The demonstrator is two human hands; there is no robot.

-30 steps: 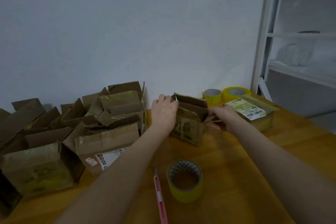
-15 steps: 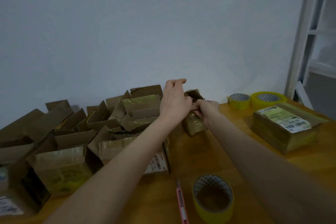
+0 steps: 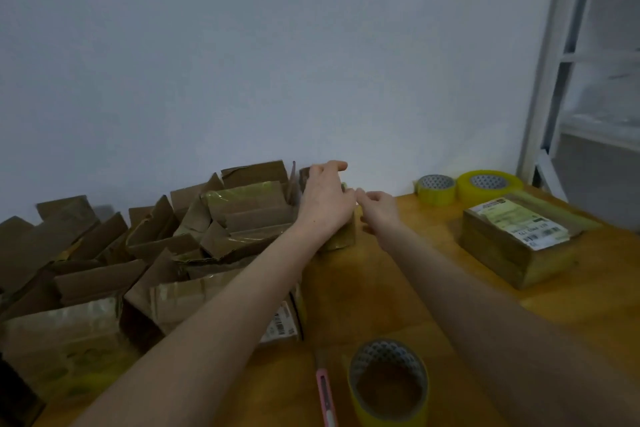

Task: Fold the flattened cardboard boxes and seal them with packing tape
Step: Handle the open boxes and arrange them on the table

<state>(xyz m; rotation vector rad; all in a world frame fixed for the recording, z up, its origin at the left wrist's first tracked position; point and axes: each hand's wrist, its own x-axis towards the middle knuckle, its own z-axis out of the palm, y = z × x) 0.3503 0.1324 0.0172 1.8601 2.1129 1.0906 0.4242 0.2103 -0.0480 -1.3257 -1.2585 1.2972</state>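
Head view, the only one given. The small box (image 3: pixel 341 236) is stood upright near the back edge of the table (image 3: pixel 398 295), about mid-width, just beside the right end of the pile of open boxes (image 3: pixel 207 239). Only its lower right part is seen; the rest is covered by the hands. The left hand (image 3: pixel 325 199) is laid over the box top, back of the hand to the camera, fingers bent over the far side, index finger lifted above the others; the box is held by it. The right hand (image 3: pixel 379 208) is placed at the box's top right edge, fingers curled, fingertips by the left thumb. That spot is blurred, so it cannot be told whether a flap is pinched. The pile is spread over the left half of the table up to the wall (image 3: pixel 242 62), flaps stood up, some faces taped. A stack of flattened boxes (image 3: pixel 509 253) with a white shipping label on top is set near the right edge. Two yellow tape rolls, the smaller roll (image 3: pixel 435 189) and the larger roll (image 3: pixel 488 184), are laid flat side by side at the back right corner, behind the stack. A third tape roll (image 3: pixel 388 388) is set hole-up at the front edge, between the forearms. A pink utility knife (image 3: pixel 325 395) is laid just beside it on its left. A white shelf frame (image 3: pixel 550 80) is seen beyond the back right corner.
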